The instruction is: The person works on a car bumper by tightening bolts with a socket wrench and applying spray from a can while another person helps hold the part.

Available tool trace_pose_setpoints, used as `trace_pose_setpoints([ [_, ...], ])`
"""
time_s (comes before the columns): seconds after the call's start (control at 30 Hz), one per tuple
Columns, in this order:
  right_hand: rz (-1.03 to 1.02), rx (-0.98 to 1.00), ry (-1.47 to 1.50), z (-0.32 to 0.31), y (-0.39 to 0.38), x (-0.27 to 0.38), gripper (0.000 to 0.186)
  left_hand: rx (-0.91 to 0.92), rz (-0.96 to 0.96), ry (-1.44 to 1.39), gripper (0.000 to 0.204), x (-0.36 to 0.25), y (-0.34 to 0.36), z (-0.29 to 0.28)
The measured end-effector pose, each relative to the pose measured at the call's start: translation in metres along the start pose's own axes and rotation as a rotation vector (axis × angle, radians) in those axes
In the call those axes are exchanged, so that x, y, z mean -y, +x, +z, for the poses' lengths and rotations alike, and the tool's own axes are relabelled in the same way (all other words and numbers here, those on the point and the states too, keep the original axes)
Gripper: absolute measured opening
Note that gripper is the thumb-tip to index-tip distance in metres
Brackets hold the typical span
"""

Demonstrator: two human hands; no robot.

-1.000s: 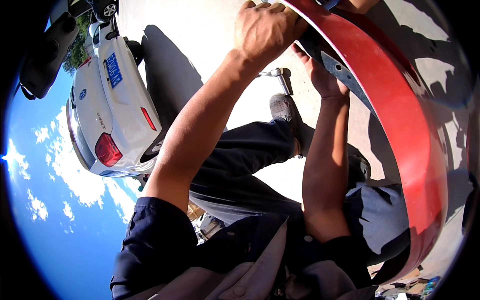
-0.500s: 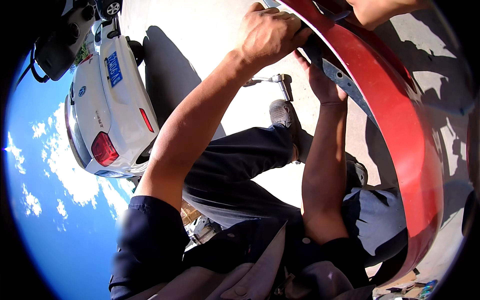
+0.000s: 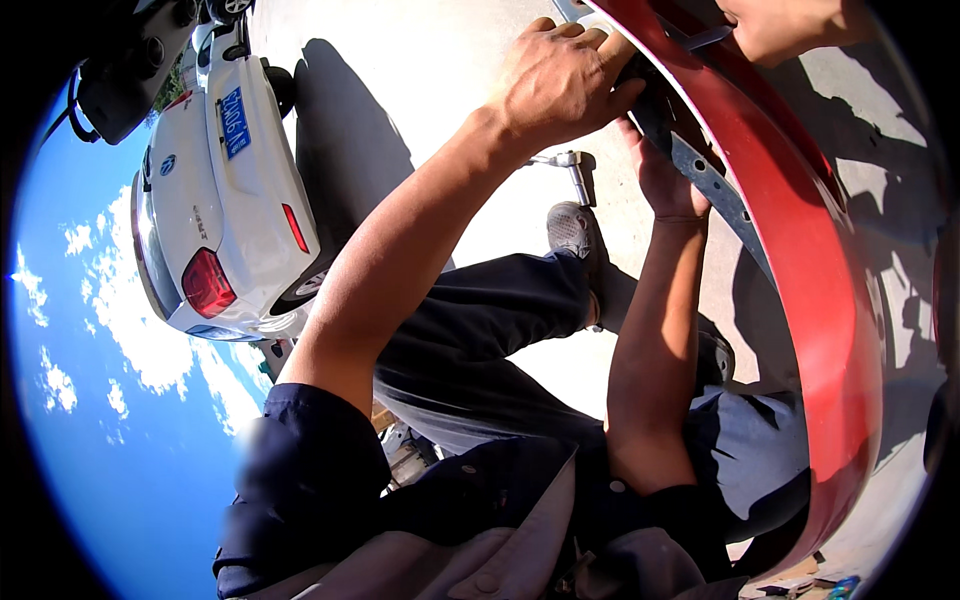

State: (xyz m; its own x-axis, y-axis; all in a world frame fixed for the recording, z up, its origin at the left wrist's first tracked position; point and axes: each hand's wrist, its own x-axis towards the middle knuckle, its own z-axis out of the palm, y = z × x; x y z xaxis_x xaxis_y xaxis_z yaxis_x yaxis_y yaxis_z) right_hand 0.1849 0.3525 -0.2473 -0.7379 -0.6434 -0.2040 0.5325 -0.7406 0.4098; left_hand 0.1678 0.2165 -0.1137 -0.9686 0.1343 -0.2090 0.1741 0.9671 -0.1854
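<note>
A curved red car body panel [image 3: 790, 260] stands upright along my right side. Its inner edge carries a dark metal flange [image 3: 720, 190] with holes. My left hand [image 3: 565, 80] is closed over the flange near the upper end, fingers bent and thumb against the edge. Below it, my right hand [image 3: 672, 185] reaches up behind the flange, palm toward the panel; its fingers are partly hidden, and it appears to hold the panel from underneath. Across the panel, another person's hand [image 3: 795, 28] grips a thin tool [image 3: 708, 38], possibly a screwdriver, against the panel.
A ratchet wrench with a long socket [image 3: 575, 178] lies on the pale concrete beside my shoe [image 3: 573, 230]. A white car [image 3: 225, 200] is parked at the left. Some debris [image 3: 810, 580] lies at the lower right, beyond the panel's lower end.
My left hand has shifted slightly right and down, still at the panel's edge. My right hand has also moved a little right. More of the other person's tool shows. The whole view has shifted slightly.
</note>
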Motion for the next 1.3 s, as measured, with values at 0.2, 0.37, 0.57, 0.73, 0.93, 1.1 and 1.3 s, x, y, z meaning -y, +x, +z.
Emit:
trace_pose_setpoints([
  [0.2, -0.013, -0.127, -0.034, 0.010, 0.002, -0.004, 0.056, 0.025, -0.007, -0.027, 0.025, 0.003, 0.002, -0.006],
  [0.37, -0.017, -0.056, -0.169, -0.012, 0.010, -0.002, 0.052, 0.038, -0.032, -0.070, 0.031, 0.002, 0.004, -0.002],
  [0.57, -0.360, -0.051, -1.903, -0.039, 0.032, -0.004, 0.040, 0.045, -0.029, -0.127, 0.029, 0.003, 0.000, 0.006],
  [0.73, -0.171, 0.002, -1.353, -0.054, 0.035, 0.009, 0.038, 0.275, -0.110, -0.070, 0.025, -0.004, 0.012, -0.013],
  [0.93, -0.064, -0.156, -0.545, -0.052, 0.038, 0.015, 0.037, -0.079, 0.193, -0.018, 0.025, 0.015, -0.001, 0.010],
  [1.1, -0.051, -0.171, -0.500, -0.056, 0.038, 0.016, 0.036, -0.026, 0.181, -0.045, 0.028, 0.016, 0.003, 0.010],
  [1.3, -0.051, -0.201, -0.468, -0.062, 0.034, 0.019, 0.036, -0.036, 0.154, -0.033, 0.030, 0.012, 0.000, 0.007],
])
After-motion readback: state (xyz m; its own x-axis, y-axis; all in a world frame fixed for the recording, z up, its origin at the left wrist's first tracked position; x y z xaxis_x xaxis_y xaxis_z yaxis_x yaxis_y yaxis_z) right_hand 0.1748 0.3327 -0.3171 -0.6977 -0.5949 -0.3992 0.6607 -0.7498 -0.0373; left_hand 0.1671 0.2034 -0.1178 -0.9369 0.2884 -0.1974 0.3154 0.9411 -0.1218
